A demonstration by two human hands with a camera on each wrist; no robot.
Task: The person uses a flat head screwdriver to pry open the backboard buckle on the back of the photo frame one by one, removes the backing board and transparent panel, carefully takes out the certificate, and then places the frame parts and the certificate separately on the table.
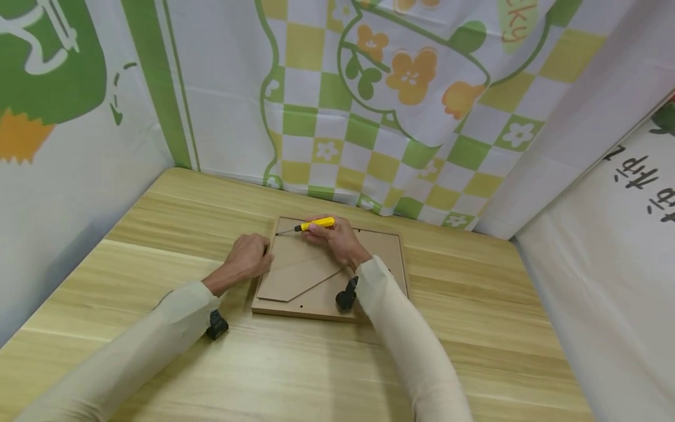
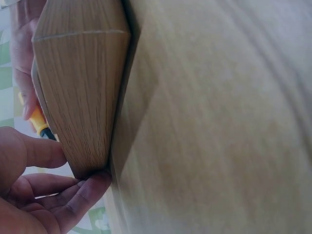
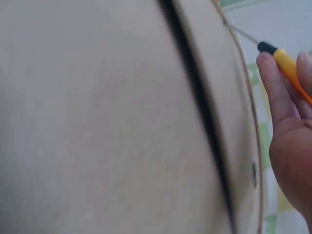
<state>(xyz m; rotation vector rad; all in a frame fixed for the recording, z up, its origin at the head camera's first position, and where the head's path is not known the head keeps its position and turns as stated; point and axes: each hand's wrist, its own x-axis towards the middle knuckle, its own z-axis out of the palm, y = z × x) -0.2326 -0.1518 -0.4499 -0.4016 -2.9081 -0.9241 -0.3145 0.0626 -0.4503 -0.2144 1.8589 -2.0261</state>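
A wooden picture frame (image 1: 316, 316) lies back side up on the table. Over its brown backing board (image 1: 381, 249) sits a flat panel (image 1: 287, 272) with a slanted edge. My left hand (image 1: 248, 256) grips the frame at its left side; the left wrist view shows the thumb on one face and fingers at the corner. A yellow-handled screwdriver (image 1: 320, 223) with a black collar is held in my right hand (image 1: 337, 240). Its thin tip (image 3: 228, 22) meets a small dark spot near the board's edge, at the frame's upper left in the head view.
The wood-grain table (image 1: 464, 328) extends around the frame. A patterned curtain (image 1: 369, 129) hangs behind it, with white fabric on both sides. Small dark tabs (image 1: 302, 306) dot the frame's back. Black wrist devices (image 1: 346, 295) are worn at both sleeves.
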